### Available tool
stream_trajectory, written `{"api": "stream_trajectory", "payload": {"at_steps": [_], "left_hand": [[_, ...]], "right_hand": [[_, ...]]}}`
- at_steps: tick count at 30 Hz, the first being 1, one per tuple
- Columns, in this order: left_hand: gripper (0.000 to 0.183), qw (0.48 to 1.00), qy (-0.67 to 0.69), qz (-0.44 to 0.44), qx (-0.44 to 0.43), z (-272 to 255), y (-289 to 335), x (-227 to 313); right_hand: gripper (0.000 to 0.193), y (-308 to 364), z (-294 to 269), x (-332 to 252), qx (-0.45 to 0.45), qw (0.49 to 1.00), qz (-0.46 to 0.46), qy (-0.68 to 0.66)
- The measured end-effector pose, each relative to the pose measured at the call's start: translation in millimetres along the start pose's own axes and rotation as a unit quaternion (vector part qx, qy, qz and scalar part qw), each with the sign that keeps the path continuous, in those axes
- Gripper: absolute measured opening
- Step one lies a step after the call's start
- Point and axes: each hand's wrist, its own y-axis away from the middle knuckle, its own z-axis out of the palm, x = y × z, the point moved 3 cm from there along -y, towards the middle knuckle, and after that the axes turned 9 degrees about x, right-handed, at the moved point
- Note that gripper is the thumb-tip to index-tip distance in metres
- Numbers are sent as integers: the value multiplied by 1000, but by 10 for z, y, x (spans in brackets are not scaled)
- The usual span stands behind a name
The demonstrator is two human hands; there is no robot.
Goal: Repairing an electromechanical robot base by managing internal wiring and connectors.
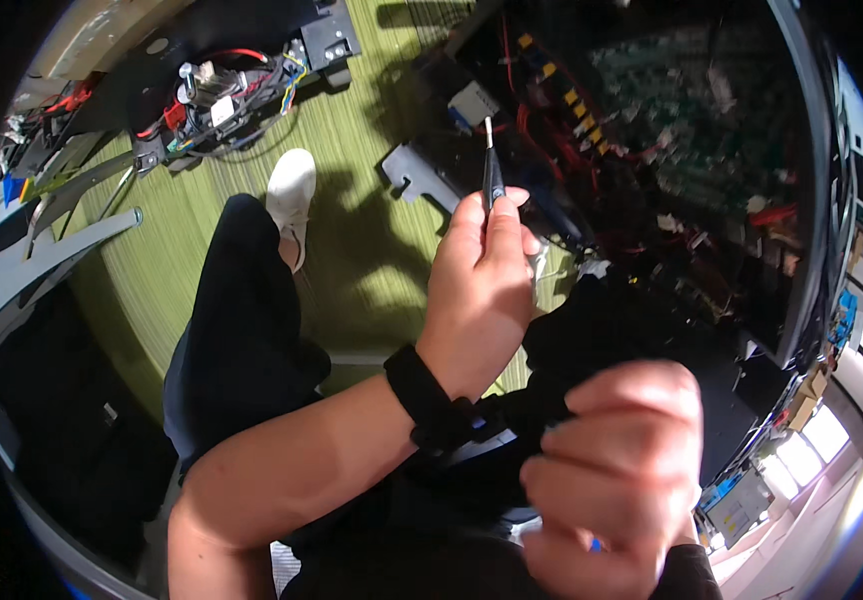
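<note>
My left hand (477,290) is closed, with thumb and fingers pinching a slim black pen-like tool (494,170) that has a silver tip. Its tip points away from me, close to a small white and blue block (473,104) at the edge of a dark machine chassis (642,110). Nearer to me on the right, my right hand (622,470) is curled and slightly blurred. A speck of blue shows below its fingers, but what they hold, if anything, is hidden. Red wires (532,130) and yellow connectors (584,118) run along the chassis.
A second wired assembly (222,105) lies at the upper left. A grey metal bracket (417,175) sits beside the chassis over the green carpet (372,240). My white shoe (292,185) rests there. A grey chair-like leg (82,240) stands at the left, and shelving runs along the right.
</note>
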Motion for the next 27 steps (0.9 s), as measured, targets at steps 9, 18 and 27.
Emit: {"api": "stream_trajectory", "payload": {"at_steps": [9,18,27], "left_hand": [[28,995,-95,-2,-29,157,56,-241],[25,998,-56,-11,-13,147,49,-311],[23,996,-75,-10,-47,221,29,-376]], "right_hand": [[5,218,-213,-196,66,986,-149,-20],[19,241,511,-109,242,812,-196,-494],[16,124,-140,-383,101,974,133,155]]}}
